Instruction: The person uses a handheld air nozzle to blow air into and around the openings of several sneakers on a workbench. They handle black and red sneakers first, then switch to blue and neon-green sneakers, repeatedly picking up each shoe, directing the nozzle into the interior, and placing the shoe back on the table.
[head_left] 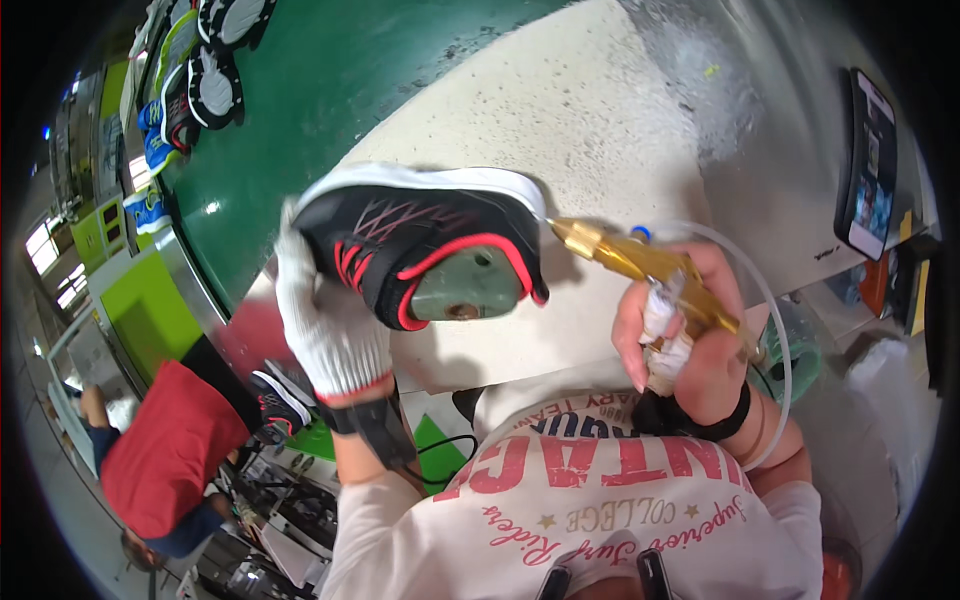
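Observation:
A black sneaker (pixel 400 230) with red trim and a white sole lies on its side above the table, a green shoe last (pixel 468 285) filling its opening. My left hand (pixel 318 310), in a white knit glove, grips the toe end; the shoe hides some of its fingers. In my bare right hand (pixel 690 330) is a brass-coloured spray gun (pixel 625 255), its handle wrapped in white. The nozzle points at the heel end of the white sole, very close to it. A clear hose (pixel 785 350) loops from the gun past my right wrist.
Pale board (pixel 560 110) speckled with dark residue covers the table under the shoe. Beyond it, a green surface (pixel 330 70) carries several sneakers (pixel 215 85) at far left. A phone (pixel 868 165) stands at right. Another person in a red shirt (pixel 175 450) is at lower left.

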